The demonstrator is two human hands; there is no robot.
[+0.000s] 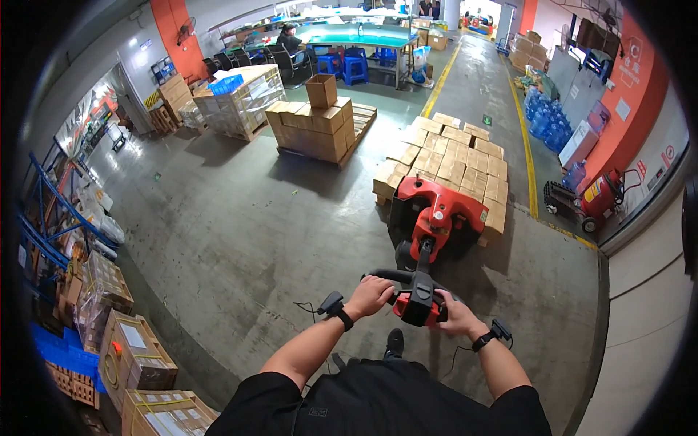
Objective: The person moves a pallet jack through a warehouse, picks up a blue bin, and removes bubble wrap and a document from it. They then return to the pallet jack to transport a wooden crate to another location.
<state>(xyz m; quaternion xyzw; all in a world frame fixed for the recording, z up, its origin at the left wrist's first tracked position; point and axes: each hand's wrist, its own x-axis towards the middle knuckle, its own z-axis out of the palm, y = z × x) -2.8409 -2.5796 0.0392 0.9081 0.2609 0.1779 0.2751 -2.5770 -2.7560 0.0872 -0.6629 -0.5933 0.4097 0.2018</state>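
Note:
Both my hands are on the black and red control handle point(417, 299) of a red powered pallet truck point(435, 211). My left hand point(369, 296) wraps round the handle's left grip, and my right hand point(458, 314) closes round its right side. Each wrist wears a black strap with a small device and a cable. The truck's body stands just ahead of me, against a load of brown cardboard boxes point(452, 156) stacked in rows. Its forks are hidden beneath that load.
Ahead left, a wooden pallet point(361, 127) carries more cartons point(309, 131). Wrapped crates point(138, 356) and a blue rack point(54, 211) line the left. On the right are a red wheeled extinguisher point(605, 196), blue water bottles point(549, 120) and an orange pillar point(640, 102). A person point(289, 40) sits by far tables.

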